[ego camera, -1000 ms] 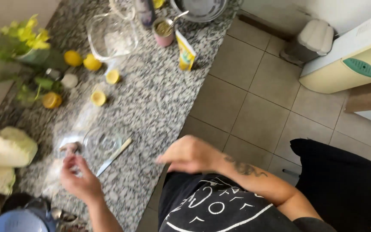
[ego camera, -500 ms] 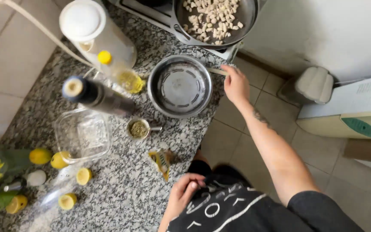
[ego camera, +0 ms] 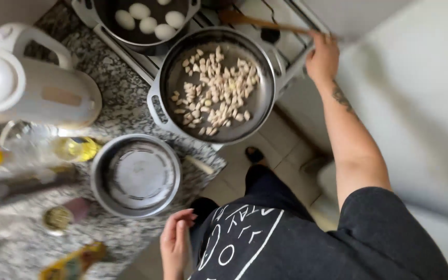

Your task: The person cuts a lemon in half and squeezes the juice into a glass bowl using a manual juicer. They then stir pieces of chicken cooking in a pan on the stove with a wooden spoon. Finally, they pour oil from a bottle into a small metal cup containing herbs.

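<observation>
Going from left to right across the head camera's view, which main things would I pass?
White plastic electric kettle → empty round steel bowl on the speckled granite counter → grey pan of pale chopped pieces → right hand gripping a wooden spoon handle.

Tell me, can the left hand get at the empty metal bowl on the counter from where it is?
Probably yes. The left hand hangs open at the counter's edge, just below the empty metal bowl, with only bare granite countertop between them. The right hand is up at the stove on the wooden spoon.
</observation>
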